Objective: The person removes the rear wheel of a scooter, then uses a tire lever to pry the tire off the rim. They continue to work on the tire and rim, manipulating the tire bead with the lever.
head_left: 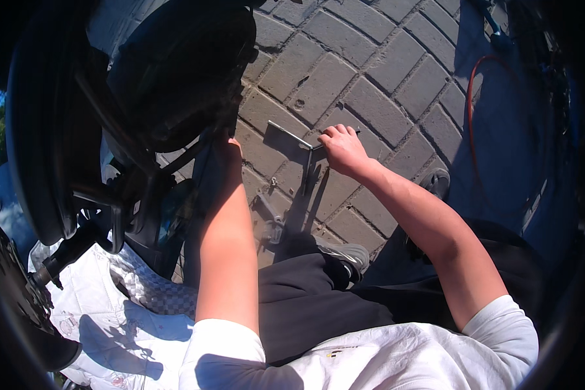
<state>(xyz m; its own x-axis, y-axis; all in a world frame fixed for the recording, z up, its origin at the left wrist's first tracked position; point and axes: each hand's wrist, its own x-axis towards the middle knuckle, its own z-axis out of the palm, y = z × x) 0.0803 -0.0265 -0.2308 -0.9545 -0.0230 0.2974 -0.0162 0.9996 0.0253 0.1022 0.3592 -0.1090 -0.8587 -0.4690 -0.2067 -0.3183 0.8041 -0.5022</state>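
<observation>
My right hand point(342, 151) is closed around one arm of a three-armed metal wrench point(291, 135), held over the paving. One of its other arms points to the far left, and the third runs down toward me. My left hand point(230, 151) reaches in beside the dark body of a scooter-like vehicle point(182, 78). Shade and the vehicle's parts hide most of its fingers, so what they touch cannot be made out.
Black bars point(120, 214) and a white quilted cover point(104, 318) are on the left. A small metal part point(273, 227) lies low near my grey shoe point(351, 255). A red hose or cable point(471, 117) curves over the shaded brick paving point(370, 71) at the right.
</observation>
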